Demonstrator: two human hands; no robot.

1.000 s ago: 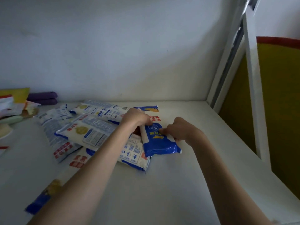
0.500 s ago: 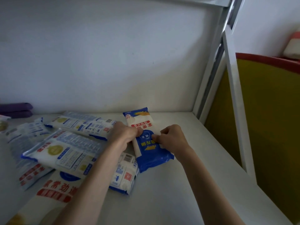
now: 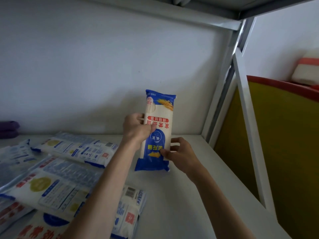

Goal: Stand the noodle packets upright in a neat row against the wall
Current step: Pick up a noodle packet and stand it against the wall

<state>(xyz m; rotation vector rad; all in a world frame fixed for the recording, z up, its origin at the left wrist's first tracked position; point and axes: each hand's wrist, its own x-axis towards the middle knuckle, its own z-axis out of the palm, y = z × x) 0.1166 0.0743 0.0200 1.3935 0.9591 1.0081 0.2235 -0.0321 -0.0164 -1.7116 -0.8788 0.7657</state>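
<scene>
Noodle packet (image 3: 158,130), lying flat a moment ago, now stands upright, print upside down, fingers of left hand (image 3: 136,129) and right hand (image 3: 179,153) grasping it; wall (image 3: 103,75) at twelve o'clock, row starts.

I hold one noodle packet (image 3: 158,130) upright near the wall (image 3: 103,66), my left hand (image 3: 136,129) gripping its left edge, my right hand (image 3: 179,155) pinching its lower right; other packets (image 3: 57,183) lie flat on the table (image 3: 198,195), left of it

dim, bluish cast | soft shadows on wall (image 3: 86,66) | wide-angle edge bend
</scene>
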